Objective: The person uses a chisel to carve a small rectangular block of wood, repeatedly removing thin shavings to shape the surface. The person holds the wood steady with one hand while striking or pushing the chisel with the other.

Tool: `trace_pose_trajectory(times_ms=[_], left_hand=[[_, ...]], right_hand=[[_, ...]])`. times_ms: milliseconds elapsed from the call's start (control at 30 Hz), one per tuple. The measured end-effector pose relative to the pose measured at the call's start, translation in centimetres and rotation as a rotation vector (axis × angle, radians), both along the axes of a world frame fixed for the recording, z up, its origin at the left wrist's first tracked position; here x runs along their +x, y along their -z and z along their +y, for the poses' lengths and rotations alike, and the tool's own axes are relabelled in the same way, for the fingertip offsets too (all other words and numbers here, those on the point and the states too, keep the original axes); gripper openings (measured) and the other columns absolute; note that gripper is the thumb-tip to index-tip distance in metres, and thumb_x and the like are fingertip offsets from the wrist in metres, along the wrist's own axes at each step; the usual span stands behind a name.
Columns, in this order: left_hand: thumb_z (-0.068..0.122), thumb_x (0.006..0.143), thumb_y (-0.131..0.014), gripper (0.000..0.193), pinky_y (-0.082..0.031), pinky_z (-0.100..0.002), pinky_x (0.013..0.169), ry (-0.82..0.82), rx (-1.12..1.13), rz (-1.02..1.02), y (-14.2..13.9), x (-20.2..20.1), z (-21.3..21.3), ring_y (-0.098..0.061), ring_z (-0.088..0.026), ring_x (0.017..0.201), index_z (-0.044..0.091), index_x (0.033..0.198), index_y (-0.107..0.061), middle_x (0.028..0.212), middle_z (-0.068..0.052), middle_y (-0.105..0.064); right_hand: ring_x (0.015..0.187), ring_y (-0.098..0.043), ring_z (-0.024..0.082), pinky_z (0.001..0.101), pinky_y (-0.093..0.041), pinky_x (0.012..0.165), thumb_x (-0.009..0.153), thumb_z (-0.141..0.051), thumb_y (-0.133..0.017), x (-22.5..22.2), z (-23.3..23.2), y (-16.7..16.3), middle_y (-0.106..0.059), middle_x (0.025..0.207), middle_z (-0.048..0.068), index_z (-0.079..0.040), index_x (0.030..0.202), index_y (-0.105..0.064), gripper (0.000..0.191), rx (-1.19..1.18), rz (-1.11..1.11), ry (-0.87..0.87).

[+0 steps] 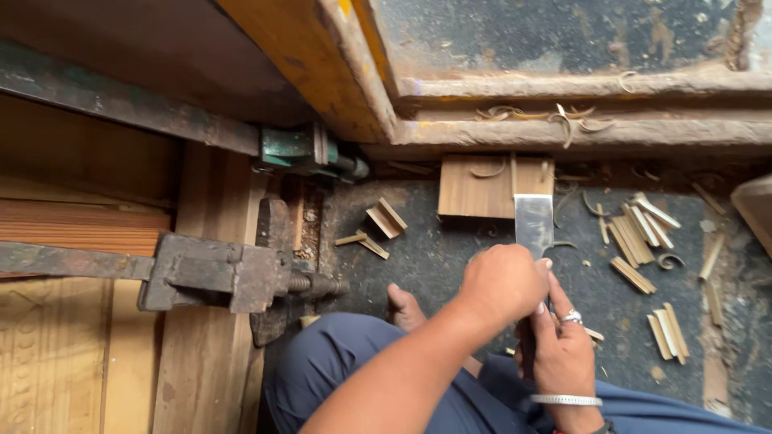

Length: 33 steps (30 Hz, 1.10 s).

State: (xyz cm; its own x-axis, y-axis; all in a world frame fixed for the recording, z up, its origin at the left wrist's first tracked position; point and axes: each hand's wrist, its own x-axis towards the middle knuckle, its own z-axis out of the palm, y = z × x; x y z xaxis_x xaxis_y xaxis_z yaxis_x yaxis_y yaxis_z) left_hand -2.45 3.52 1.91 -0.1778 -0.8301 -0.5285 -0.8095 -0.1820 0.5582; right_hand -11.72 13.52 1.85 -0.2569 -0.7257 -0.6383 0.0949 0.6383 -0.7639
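Observation:
My left hand (503,283) is a closed fist around a broad flat metal blade (535,223). The blade points away from me, and its tip rests at the edge of a small wooden block (481,189) on the dark floor. My right hand (564,350), with a ring and a bracelet, sits just below the left fist, curled around the tool's dark handle (527,347). Its fingertips touch the left hand. What lies under the two hands is hidden.
Short cut wood strips (635,237) and curled shavings lie on the floor to the right. Two small offcuts (384,219) lie to the left of the block. Rusty metal clamps (217,273) hold wooden boards at the left. A worn wooden frame (579,133) runs behind the block. My bare foot (402,308) rests near my knee.

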Motion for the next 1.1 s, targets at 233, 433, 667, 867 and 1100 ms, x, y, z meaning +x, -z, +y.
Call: trace_pose_trajectory(times_ms=[233,433,667,867,1100], left_hand=[[0.04,0.093,-0.065,0.039,-0.057,-0.049,0.08,-0.037,0.06,-0.014,1.0,0.7,-0.7,-0.072,-0.04,0.095,0.003,0.091,-0.079,0.097,-0.022,-0.075],[0.033,0.095,-0.064,0.031,-0.061,-0.044,0.077,0.054,0.072,-0.103,2.0,-0.5,-1.0,-0.076,-0.034,0.094,0.007,0.094,-0.08,0.097,-0.018,-0.078],[0.023,0.089,-0.067,0.021,-0.063,-0.043,0.072,0.033,0.025,-0.132,3.1,-1.0,-3.1,-0.078,-0.032,0.091,0.008,0.093,-0.08,0.096,-0.015,-0.078],[0.022,0.087,-0.067,0.02,-0.062,-0.043,0.074,-0.01,-0.054,-0.12,4.4,-1.2,-6.1,-0.078,-0.031,0.093,0.011,0.094,-0.082,0.099,-0.014,-0.079],[0.044,0.081,-0.074,0.037,-0.06,-0.044,0.079,-0.008,-0.18,-0.05,5.2,2.8,-9.3,-0.075,-0.034,0.096,0.01,0.094,-0.08,0.099,-0.016,-0.077]], right_hand=[[0.04,-0.048,0.013,0.0294,-0.036,0.033,0.101,-0.023,-0.049,1.3,-0.2,0.4,-0.053,0.058,0.003,-0.02,0.147,-0.054,0.047,0.12,-0.035,0.013],[0.041,-0.049,0.015,0.03,-0.038,0.035,0.105,-0.025,-0.048,0.7,1.4,5.3,-0.053,0.057,0.007,-0.016,0.147,-0.057,0.044,0.024,-0.008,0.003],[0.076,-0.061,0.009,0.0261,-0.051,0.062,0.104,-0.021,-0.055,-0.9,0.1,11.3,-0.072,0.096,0.009,-0.006,0.136,-0.066,0.037,-0.136,0.245,-0.053],[0.053,-0.052,0.016,0.033,-0.04,0.044,0.108,-0.025,-0.057,0.4,-4.7,9.0,-0.061,0.076,0.007,-0.005,0.133,-0.068,0.033,0.004,0.11,0.062],[0.048,-0.053,0.014,0.0285,-0.043,0.039,0.104,-0.027,-0.051,1.7,-5.6,2.4,-0.059,0.071,0.006,-0.024,0.152,-0.053,0.048,-0.014,-0.033,0.088]])
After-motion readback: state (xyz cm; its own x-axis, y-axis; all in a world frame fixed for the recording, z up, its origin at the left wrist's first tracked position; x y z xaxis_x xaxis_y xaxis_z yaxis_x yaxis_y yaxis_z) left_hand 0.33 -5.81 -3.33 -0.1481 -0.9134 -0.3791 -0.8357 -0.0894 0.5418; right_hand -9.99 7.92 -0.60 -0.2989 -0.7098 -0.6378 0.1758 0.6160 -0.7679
